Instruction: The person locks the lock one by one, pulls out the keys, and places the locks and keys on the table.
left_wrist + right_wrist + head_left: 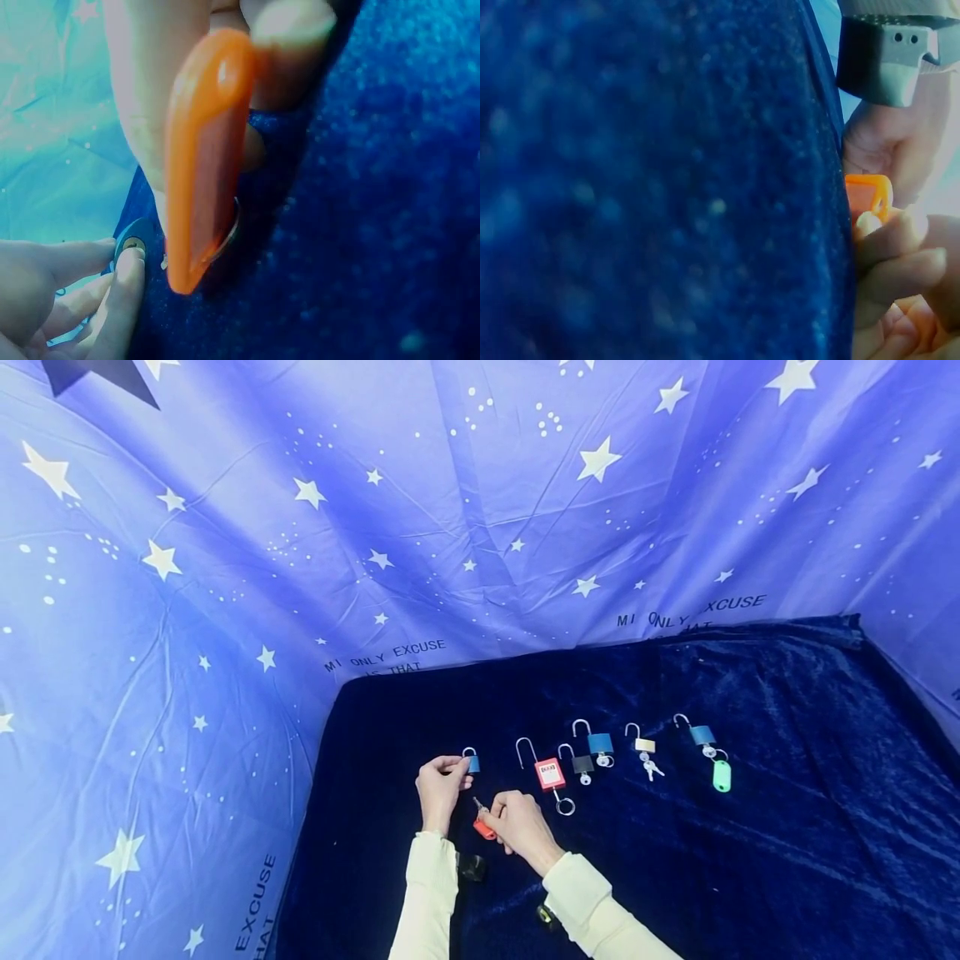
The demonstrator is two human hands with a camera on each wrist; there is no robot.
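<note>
My left hand (442, 785) pinches a small blue padlock (474, 764) by its body, the shackle pointing away from me. In the left wrist view, the padlock's bottom face with the keyhole (134, 244) shows between the fingertips and thumb of the left hand (82, 300). Close by on the right, my right hand (519, 823) holds a small key (477, 804) with an orange-red tag (484, 829) on a ring. The key points toward the padlock and stands apart from it. Seen from the right wrist, the orange tag (868, 196) sticks out past the fingers (896, 251).
Right of the hands lie several padlocks with raised shackles and keys: a red padlock (550, 773), a black padlock (582, 765), a blue padlock (600, 743), a brass padlock (645, 745), and a blue padlock (701, 735) with a green tag (722, 776). Dark blue cloth (787, 843) covers the table.
</note>
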